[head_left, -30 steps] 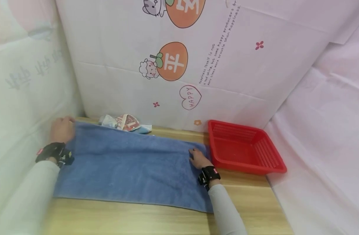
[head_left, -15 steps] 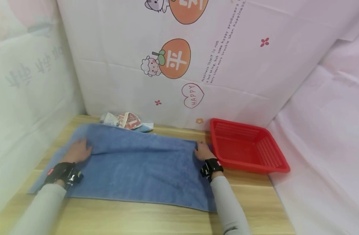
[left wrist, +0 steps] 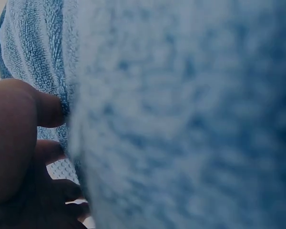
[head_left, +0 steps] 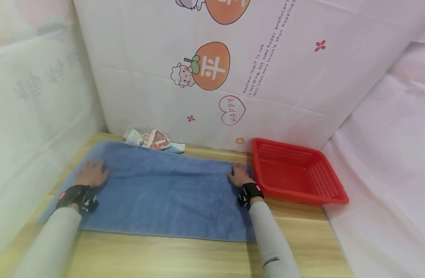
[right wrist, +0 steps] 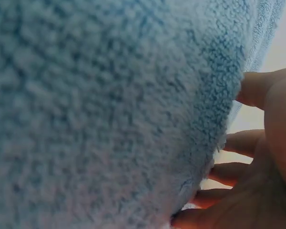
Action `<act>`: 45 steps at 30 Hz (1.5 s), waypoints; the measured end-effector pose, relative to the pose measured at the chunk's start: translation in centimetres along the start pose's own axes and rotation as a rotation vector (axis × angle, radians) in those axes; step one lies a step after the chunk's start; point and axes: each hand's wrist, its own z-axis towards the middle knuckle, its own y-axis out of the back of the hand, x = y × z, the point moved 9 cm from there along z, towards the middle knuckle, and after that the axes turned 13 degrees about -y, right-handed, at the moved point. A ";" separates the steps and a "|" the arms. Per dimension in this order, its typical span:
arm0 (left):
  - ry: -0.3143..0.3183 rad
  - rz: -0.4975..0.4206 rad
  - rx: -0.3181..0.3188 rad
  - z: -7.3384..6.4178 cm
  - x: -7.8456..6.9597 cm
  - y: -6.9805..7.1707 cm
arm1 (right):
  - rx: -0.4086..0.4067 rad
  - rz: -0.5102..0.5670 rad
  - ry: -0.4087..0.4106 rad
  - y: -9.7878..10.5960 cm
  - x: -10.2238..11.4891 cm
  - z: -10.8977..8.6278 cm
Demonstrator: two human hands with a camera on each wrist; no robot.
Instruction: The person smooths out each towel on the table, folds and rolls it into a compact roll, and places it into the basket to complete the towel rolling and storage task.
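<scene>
A blue towel (head_left: 157, 197) lies spread lengthwise over the wooden table, with a shallow crease across its upper part. My left hand (head_left: 91, 173) rests on its left part with the fingers spread. In the left wrist view the fingertips of that hand (left wrist: 19, 152) touch the fuzzy cloth. Near the towel's far right corner lies my right hand (head_left: 239, 175), fingers extended on the fabric. The right wrist view shows that hand's fingers (right wrist: 229, 174) spread against the towel (right wrist: 109, 114), which fills most of the picture.
A red plastic basket (head_left: 285, 193) stands to the right, right beside the towel's edge. Crumpled printed packaging (head_left: 156, 139) lies behind the towel against the back wall. White printed sheets (head_left: 146, 96) enclose the wooden table (head_left: 164, 256) at the back and both sides.
My left hand has come from the towel's far left corner down onto its surface, and the left end now lies flat. My right hand has shifted slightly toward the far edge, its fingers spreading.
</scene>
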 end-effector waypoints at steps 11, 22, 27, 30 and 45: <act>-0.165 0.098 -0.144 -6.4 -3.7 0.7 | -0.039 -0.020 0.146 -2.3 2.9 -7.3; -0.114 0.033 -0.013 -8.2 -5.4 0.2 | -0.041 0.054 0.154 -1.9 0.4 -7.8; -0.349 -0.004 -0.205 -9.9 -7.0 1.6 | -0.115 0.101 0.291 -0.7 1.0 -11.6; -0.489 -0.031 -0.287 -11.8 -7.7 2.1 | -0.130 0.138 0.393 -0.2 1.4 -14.9; -0.444 0.003 -0.246 -15.5 -5.5 1.2 | -0.002 0.070 0.420 -3.3 -0.8 -20.6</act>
